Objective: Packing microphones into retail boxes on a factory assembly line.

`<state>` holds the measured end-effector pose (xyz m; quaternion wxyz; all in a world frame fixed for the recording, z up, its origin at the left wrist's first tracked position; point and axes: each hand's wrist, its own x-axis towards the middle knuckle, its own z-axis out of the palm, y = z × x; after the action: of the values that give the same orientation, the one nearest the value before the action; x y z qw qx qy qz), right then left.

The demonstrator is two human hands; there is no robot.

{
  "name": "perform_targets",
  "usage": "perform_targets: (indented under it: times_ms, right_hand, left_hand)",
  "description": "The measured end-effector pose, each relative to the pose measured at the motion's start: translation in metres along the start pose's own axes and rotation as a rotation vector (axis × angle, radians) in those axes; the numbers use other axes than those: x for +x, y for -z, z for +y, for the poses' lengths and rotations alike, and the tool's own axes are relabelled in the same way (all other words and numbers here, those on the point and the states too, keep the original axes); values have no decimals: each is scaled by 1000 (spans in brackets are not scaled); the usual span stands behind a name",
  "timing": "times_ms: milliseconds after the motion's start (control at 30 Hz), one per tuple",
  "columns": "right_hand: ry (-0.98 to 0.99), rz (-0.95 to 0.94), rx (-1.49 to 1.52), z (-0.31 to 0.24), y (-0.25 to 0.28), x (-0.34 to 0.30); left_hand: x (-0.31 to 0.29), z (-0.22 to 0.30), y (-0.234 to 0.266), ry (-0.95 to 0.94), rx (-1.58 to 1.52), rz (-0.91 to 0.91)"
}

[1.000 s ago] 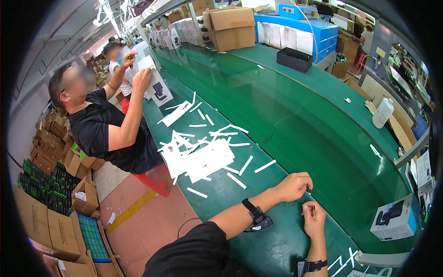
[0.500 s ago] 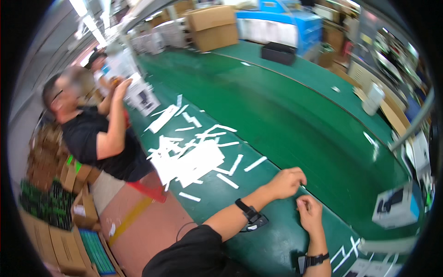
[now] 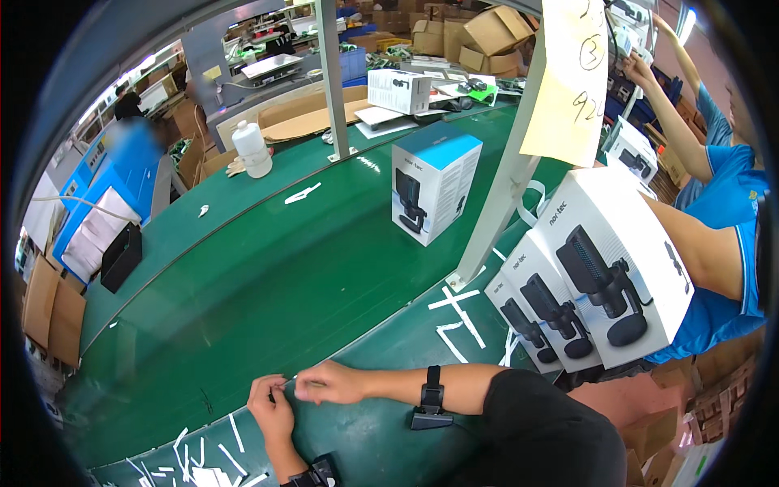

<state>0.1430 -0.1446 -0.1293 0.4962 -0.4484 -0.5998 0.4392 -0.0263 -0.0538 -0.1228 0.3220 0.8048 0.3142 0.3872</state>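
Observation:
My left hand is over the near edge of the green work surface, its fingers curled in. Close beside it, my right hand is also closed, with thumb and fingers pressed together. Whatever either hand may hold is too small to make out. Black straps with small devices sit on both wrists. White paper strips lie scattered below my left hand, and more strips lie to the right. A white box with a blue top and a printed microphone stands on the green belt.
At the right, several white microphone boxes stand in a row, beside a co-worker in a blue shirt. A metal post with a hanging yellow paper rises before them. Across the belt are a white bottle and a black tray.
The view has swung to the right, so the boxes and blue-shirted co-worker now show and the person in black has left the picture. Both hands stay closed and near each other.

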Motion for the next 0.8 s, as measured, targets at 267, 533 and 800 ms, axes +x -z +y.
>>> perform_targets:
  times_ms: [267, 533, 800]
  right_hand:
    - [-414, 125, 910, 0, 25, 15]
    - [-378, 7, 734, -6, 25, 15]
    - [-326, 18, 567, -9, 18, 14]
  left_hand:
    - [0, 2, 8, 85, 27, -3]
    - [-1, -3, 7, 81, 17, -6]
    - [-3, -4, 10, 54, 46, 2]
